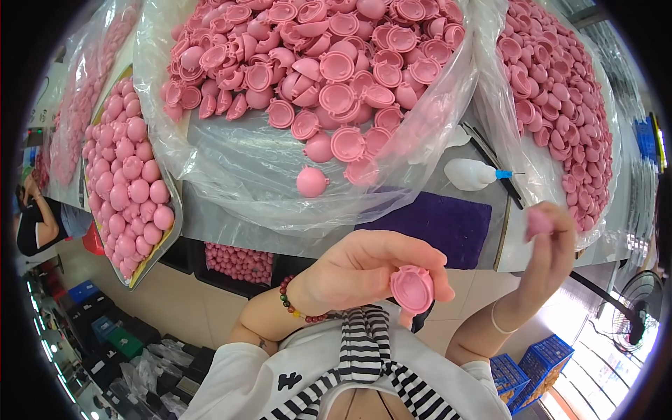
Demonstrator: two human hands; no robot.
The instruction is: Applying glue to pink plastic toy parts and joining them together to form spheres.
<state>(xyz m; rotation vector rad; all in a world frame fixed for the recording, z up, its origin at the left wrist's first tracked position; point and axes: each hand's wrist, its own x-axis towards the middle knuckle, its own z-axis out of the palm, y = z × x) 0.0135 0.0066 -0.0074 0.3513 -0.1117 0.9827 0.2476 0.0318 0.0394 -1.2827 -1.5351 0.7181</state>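
My left hand, with a beaded bracelet at the wrist, is in front of my chest. Its thumb and fingers pinch a round pink plastic half-shell, the hollow, rimmed side showing. Off to the right, near the table edge, my right hand is closed on a pink plastic piece; that piece is blurred and partly hidden by the fingers. Across the table lies a large heap of pink half-shells on clear plastic sheeting. One closed pink ball sits apart at the heap's near side.
A white squeeze bottle with a blue needle tip lies beside a dark purple cloth. More pink shells are piled at right. At left, a tray holds pink balls. A fan and blue crates stand at lower right.
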